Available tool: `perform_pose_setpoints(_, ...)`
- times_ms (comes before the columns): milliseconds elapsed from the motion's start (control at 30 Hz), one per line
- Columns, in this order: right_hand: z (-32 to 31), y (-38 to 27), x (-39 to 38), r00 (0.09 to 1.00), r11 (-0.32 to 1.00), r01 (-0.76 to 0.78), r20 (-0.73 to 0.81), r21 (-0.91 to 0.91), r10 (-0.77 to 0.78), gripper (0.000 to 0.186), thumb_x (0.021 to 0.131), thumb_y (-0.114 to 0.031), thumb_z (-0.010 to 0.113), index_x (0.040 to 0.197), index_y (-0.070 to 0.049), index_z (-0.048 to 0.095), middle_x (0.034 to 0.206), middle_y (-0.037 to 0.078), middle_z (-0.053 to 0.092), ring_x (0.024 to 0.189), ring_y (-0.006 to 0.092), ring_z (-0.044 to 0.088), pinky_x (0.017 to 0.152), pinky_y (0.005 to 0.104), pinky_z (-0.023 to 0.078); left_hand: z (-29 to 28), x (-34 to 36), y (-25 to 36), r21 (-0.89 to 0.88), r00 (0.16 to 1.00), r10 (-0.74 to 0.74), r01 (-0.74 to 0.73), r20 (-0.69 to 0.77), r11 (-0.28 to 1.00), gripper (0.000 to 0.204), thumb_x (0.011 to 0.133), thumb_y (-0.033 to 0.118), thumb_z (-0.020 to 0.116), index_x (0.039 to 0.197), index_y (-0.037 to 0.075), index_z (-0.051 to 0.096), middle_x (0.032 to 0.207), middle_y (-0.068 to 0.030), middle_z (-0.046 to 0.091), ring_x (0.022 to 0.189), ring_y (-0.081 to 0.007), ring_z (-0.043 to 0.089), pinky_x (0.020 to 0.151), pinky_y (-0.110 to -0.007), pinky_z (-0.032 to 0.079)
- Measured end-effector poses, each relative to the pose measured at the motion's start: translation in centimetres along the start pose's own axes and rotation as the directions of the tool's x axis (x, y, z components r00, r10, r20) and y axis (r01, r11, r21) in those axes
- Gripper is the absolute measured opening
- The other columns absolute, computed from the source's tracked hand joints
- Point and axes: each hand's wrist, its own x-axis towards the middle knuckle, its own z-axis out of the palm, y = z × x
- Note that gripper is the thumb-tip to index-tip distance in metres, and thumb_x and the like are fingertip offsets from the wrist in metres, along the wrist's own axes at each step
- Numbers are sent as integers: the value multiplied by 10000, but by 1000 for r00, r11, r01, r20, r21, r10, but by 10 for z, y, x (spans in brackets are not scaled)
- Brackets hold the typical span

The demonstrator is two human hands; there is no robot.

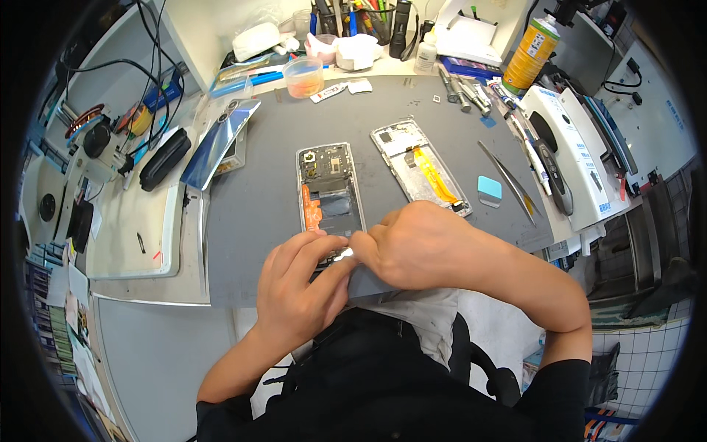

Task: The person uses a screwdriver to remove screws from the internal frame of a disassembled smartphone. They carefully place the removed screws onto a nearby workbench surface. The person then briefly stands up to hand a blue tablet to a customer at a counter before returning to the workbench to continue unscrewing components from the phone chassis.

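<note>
An opened phone (329,191), showing a circuit board and an orange flex part, lies upright on the grey mat (258,191). My left hand (298,283) has its fingers curled over the phone's bottom end. My right hand (409,243) is closed at the same end, its fingertips close to the left ones and to a small shiny piece; what it pinches is hidden. To the right lies a second opened phone housing (427,177) with a yellow flex cable. Beside that are a small blue card (489,190) and tweezers (508,177).
A blue phone back (213,151) and black case (163,158) sit at left, by a white tray (132,236) and hanging cables. Tubs (302,85), tool cups and small bottles line the back. A yellow spray can (524,62), pens and a white device (567,155) crowd the right.
</note>
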Motion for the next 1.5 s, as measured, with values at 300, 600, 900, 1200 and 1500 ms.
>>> perform_pose_setpoints(300,0,18,-18,961,931,-275,37,239,274,183,863,-191,637,848,-24,564,597,143,630,572,348,651,543,446,503,1,0,0,-18,999,-39,39,28,999,319,683,18,761,985,121,741,1117,-46,668,1066,-295,620,861,-404,498)
perform_pose_setpoints(600,23,10,-32,943,934,-316,-56,167,329,182,879,-189,637,801,-50,549,631,107,643,585,312,661,535,424,510,-5,3,-3,116,989,50,-66,137,991,450,638,56,741,1076,158,748,1145,-29,650,1095,-263,607,802,-369,487)
perform_pose_setpoints(900,12,18,-26,911,849,-358,-54,389,409,169,810,-209,775,866,-121,642,653,32,646,615,238,656,544,355,476,-6,3,-8,12,984,-2,-1,180,1000,454,652,58,749,1093,165,750,1182,-70,630,1110,-296,593,867,-394,516)
perform_pose_setpoints(1200,0,37,7,919,771,-395,228,499,323,133,801,-201,778,832,-84,722,671,94,658,644,282,647,639,390,493,-4,4,-7,-93,981,-66,84,181,992,434,672,-12,754,1081,131,758,1201,-116,606,1123,-338,596,908,-417,527)
perform_pose_setpoints(1500,-4,40,14,914,756,-397,298,521,275,152,794,-196,783,831,-61,723,671,113,651,659,296,644,645,401,492,-3,4,-6,-97,978,-86,106,192,990,426,683,-69,743,1047,150,779,1223,-127,594,1121,-349,602,890,-407,523)
